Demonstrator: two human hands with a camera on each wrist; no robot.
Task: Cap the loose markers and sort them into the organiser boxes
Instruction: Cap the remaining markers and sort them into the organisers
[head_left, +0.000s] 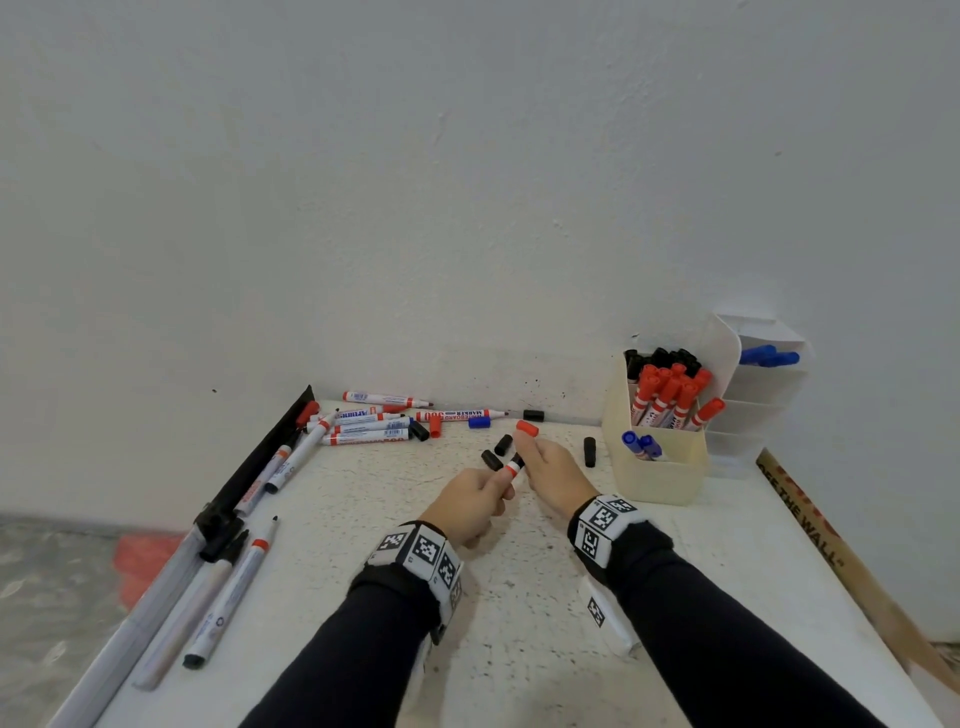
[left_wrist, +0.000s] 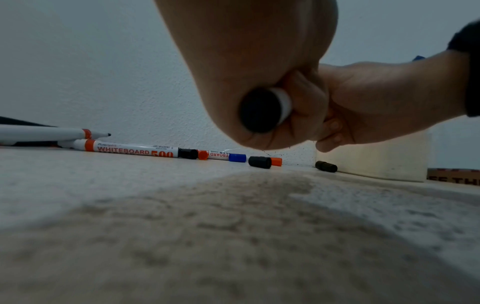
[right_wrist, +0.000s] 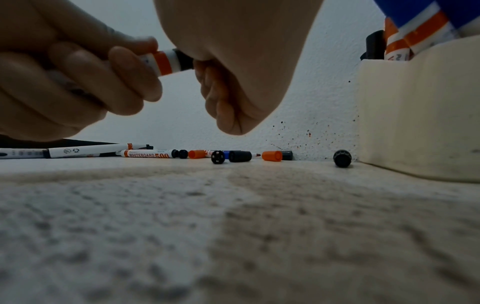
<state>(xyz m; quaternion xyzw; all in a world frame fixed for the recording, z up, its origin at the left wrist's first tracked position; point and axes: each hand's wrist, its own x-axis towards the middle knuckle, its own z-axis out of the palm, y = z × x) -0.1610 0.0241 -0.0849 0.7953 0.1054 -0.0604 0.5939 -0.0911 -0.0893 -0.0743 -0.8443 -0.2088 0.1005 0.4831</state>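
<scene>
Plastic, light and stiff but smooth, is judged for the marker (head_left: 513, 466), which is gripped by the curled left hand (head_left: 470, 502) above the table (head_left: 519, 613) and is best held on its barrel near the orange band. Its tip is covered by the right hand (head_left: 549, 470), whose fingers are curled; the red cap (head_left: 527, 428) beyond the fingertips is shown only in the head view, and whether it is pinched cannot be told. Farther right the organiser box (head_left: 657, 467) is seen, while the marker's black rear end (left_wrist: 259, 110) is shown by the left wrist view alone.

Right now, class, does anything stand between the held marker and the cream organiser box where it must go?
Only one loose black cap lies on the table between the marker, held in both hands, and the cream organiser box; lifted over, nothing visible blocks it.
</scene>
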